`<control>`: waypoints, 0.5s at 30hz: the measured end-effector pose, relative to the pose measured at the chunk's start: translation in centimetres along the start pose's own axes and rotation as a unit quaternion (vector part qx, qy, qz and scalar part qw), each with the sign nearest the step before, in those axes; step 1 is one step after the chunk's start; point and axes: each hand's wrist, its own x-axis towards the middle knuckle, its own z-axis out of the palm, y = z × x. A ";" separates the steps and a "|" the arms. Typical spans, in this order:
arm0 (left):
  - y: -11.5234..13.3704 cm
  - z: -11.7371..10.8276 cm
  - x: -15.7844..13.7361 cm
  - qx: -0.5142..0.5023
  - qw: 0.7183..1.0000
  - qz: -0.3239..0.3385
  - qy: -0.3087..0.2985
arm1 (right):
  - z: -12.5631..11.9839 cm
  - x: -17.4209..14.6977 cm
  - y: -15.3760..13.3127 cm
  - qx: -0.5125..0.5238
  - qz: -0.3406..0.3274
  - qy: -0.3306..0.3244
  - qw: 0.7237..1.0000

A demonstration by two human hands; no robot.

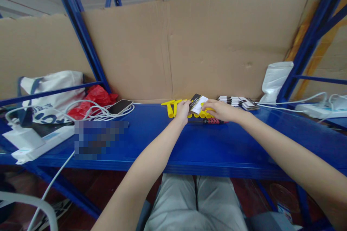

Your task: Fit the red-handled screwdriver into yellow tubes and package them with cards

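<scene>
My left hand (pixel 183 109) is closed on the left edge of a black-and-white printed card (pixel 198 103), held tilted above the blue shelf. My right hand (pixel 216 108) is at the card's right side, its fingers pinched together around a small yellow piece (pixel 202 106) against the card; most of that piece is hidden. Several yellow T-shaped plastic pieces (pixel 170 109) lie in a row behind and below my hands. In front of the row rests a red-and-black tool (pixel 213 121), partly covered. Beyond my right wrist lies a pile of black-and-white cards (pixel 238 101).
On the left are a white power strip (pixel 45 144), coiled white cables (pixel 93 112), a phone (pixel 121 107), a red plastic bag (pixel 94 99) and a cloth bag (pixel 54 94). A cardboard wall (pixel 211 50) closes the back. At right stands a white pouch (pixel 275 81).
</scene>
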 end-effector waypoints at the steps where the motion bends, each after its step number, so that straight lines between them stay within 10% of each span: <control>1: 0.1 0.0 -0.1 -0.001 1.000 0.004 -0.003 | -0.7 -0.1 0.2 -0.004 0.006 -0.018 1.000; 9: 0.7 -0.2 -0.8 0.035 0.999 -0.015 -0.025 | -8.4 -3.4 6.8 -0.027 0.303 -0.240 0.922; 15: 0.5 -0.1 -0.9 0.061 0.997 -0.028 -0.037 | -10.8 -9.2 15.3 -0.056 0.542 -0.184 0.818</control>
